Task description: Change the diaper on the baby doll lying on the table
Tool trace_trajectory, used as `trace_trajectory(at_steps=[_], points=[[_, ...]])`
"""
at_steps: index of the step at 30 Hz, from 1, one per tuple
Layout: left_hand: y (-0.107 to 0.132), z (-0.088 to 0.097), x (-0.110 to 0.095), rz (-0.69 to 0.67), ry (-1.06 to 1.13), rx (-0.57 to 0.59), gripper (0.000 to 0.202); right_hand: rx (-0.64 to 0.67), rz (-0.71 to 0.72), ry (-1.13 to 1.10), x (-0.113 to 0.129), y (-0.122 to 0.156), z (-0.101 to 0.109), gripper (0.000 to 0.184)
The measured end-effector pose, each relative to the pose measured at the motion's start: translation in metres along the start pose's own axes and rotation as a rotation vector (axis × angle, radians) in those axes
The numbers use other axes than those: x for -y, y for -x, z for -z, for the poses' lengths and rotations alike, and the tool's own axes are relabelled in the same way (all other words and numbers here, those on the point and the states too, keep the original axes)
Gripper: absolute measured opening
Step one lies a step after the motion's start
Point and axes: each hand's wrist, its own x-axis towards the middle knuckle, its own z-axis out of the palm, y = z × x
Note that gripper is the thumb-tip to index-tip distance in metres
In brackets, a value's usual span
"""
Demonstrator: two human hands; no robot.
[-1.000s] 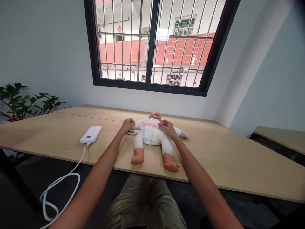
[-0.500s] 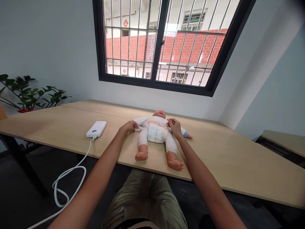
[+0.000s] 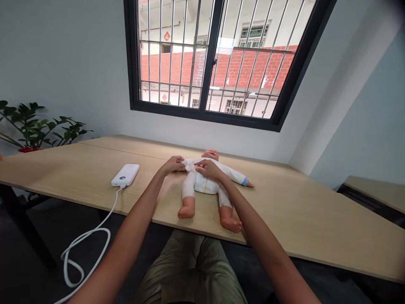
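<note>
Two hands on baby doll

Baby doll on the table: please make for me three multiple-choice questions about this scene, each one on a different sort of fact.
1. Where is the white power bank?
A) On the table, left of the baby doll in the view
B) On the doll's chest
C) On the floor

2. What colour is the cuff on the doll's sleeve?
A) Red
B) Green
C) Blue

3. What is the right hand doing?
A) Holding the power bank
B) Touching the doll's white suit
C) Hanging free in the air

1: A, it lies on the tabletop, its white cable running over the edge.
2: C, the sleeve end shows blue.
3: B, the hand lies on the suit's chest.
</note>
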Motion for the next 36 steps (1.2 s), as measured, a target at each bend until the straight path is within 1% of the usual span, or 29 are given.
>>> trace_trajectory(at_steps=[1, 3, 5, 7, 9, 11, 14, 15, 16, 17, 21, 24, 27, 30, 32, 36], points=[[0.000, -0.007, -0.002, -0.014, 0.058, -0.008, 0.029, 0.025, -0.027, 0.028, -0.002, -0.002, -0.006, 0.022], [-0.002, -0.025, -0.006, -0.058, 0.128, -0.003, 0.034, 0.020, -0.080, 0.037, -0.007, -0.003, -0.016, 0.026], [-0.006, -0.046, -0.007, -0.112, 0.129, 0.033, 0.037, -0.040, -0.114, -0.009, -0.011, 0.001, -0.022, 0.040], [-0.011, -0.066, -0.006, -0.183, 0.088, 0.040, 0.035, -0.108, -0.127, -0.096, -0.013, 0.005, -0.024, 0.052], [-0.017, -0.082, -0.004, -0.260, 0.028, 0.018, 0.031, -0.145, -0.142, -0.213, -0.015, 0.007, -0.025, 0.054], [-0.021, -0.090, -0.001, -0.318, -0.036, -0.006, 0.028, -0.160, -0.177, -0.362, -0.017, 0.009, -0.025, 0.056], [-0.025, -0.088, 0.004, -0.337, -0.108, -0.018, 0.024, -0.180, -0.266, -0.602, -0.021, 0.009, -0.022, 0.075], [-0.025, -0.086, 0.006, -0.341, -0.124, -0.014, 0.023, -0.188, -0.299, -0.668, -0.022, 0.009, -0.020, 0.078], [-0.025, -0.084, 0.007, -0.346, -0.139, -0.005, 0.023, -0.208, -0.330, -0.722, -0.022, 0.009, -0.017, 0.078], [-0.024, -0.082, 0.008, -0.351, -0.151, 0.007, 0.022, -0.244, -0.358, -0.768, -0.023, 0.010, -0.014, 0.073], [-0.019, -0.078, 0.008, -0.355, -0.179, 0.047, 0.026, -0.461, -0.436, -0.878, -0.020, 0.011, -0.004, 0.044], [-0.016, -0.079, 0.006, -0.340, -0.183, 0.046, 0.029, -0.568, -0.476, -0.850, -0.016, 0.011, 0.000, 0.032], [-0.015, -0.079, 0.005, -0.331, -0.202, 0.049, 0.027, -0.649, -0.485, -0.728, -0.017, 0.011, 0.002, 0.026], [-0.014, -0.077, 0.006, -0.353, -0.246, 0.054, 0.024, -0.733, -0.490, -0.617, -0.022, 0.010, 0.004, 0.021], [-0.013, -0.076, 0.005, -0.368, -0.263, 0.050, 0.025, -0.759, -0.519, -0.609, -0.025, 0.011, 0.006, 0.020], [-0.011, -0.076, 0.003, -0.370, -0.272, 0.050, 0.024, -0.782, -0.572, -0.680, -0.026, 0.013, 0.006, 0.017]])
